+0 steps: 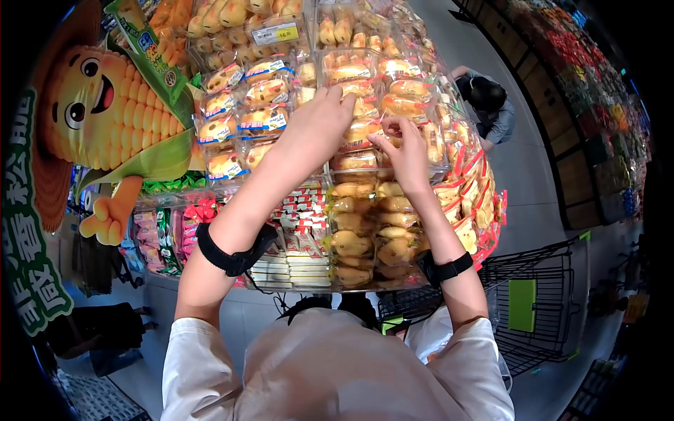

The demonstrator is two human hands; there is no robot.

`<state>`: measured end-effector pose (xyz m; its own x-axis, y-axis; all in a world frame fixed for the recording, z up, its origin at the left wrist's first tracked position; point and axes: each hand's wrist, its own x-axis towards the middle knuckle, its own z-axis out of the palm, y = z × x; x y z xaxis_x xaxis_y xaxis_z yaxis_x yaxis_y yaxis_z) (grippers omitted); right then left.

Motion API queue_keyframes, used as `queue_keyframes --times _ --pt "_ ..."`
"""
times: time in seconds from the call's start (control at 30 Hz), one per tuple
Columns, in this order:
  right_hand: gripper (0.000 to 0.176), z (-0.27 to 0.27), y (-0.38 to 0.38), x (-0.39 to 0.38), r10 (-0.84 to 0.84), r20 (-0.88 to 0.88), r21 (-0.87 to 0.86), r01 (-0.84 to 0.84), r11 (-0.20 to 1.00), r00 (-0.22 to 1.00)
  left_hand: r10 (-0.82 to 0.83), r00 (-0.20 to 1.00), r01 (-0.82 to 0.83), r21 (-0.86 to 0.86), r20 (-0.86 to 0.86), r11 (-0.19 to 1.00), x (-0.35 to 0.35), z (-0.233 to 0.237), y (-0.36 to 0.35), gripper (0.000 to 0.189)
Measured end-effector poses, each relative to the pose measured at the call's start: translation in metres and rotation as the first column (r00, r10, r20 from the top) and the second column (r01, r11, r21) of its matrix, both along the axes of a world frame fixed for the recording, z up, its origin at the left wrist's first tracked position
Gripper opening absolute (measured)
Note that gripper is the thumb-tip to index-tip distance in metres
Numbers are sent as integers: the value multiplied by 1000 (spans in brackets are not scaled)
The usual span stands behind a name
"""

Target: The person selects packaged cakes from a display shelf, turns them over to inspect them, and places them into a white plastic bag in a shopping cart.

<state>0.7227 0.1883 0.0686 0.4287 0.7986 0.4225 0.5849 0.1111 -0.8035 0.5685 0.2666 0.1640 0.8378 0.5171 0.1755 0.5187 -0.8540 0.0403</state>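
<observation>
My left hand (330, 118) reaches over a display of clear-wrapped bread. Its fingers curl downward at the left side of a bread pack, and their tips are hidden. My right hand (405, 149) is at the other side, thumb and forefinger bent together at the edge of the packaged bread (360, 135). That pack lies between both hands, golden under clear film with a red and white label. More wrapped breads (406, 107) sit in rows just beyond my right hand. To the left of my left hand are cake packs (265, 118) with blue and red labels.
A corn-mascot sign (105, 105) stands close at the left. A price tag (275, 34) hangs at the back. Red-trimmed bags (472, 186) fill the right corner. A black shopping cart (537, 302) stands at the lower right, and a person (491, 105) is in the aisle.
</observation>
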Motion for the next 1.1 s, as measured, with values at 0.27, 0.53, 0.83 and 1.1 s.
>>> queue_keyframes --times 0.27,0.53,0.83,1.1 --pt "35 -12 4 -19 -101 152 49 95 994 983 271 960 -184 567 -73 803 19 -62 -20 51" --pt "43 -3 -5 -18 -94 24 -15 95 995 995 255 965 -172 584 -62 793 17 -60 -19 55" --pt "29 66 -63 -59 -52 -529 222 197 955 847 -40 924 11 80 379 997 -34 3 -82 50" --pt "15 23 -192 -139 -300 -694 56 464 884 655 194 775 456 -745 601 486 -52 -66 -201 27"
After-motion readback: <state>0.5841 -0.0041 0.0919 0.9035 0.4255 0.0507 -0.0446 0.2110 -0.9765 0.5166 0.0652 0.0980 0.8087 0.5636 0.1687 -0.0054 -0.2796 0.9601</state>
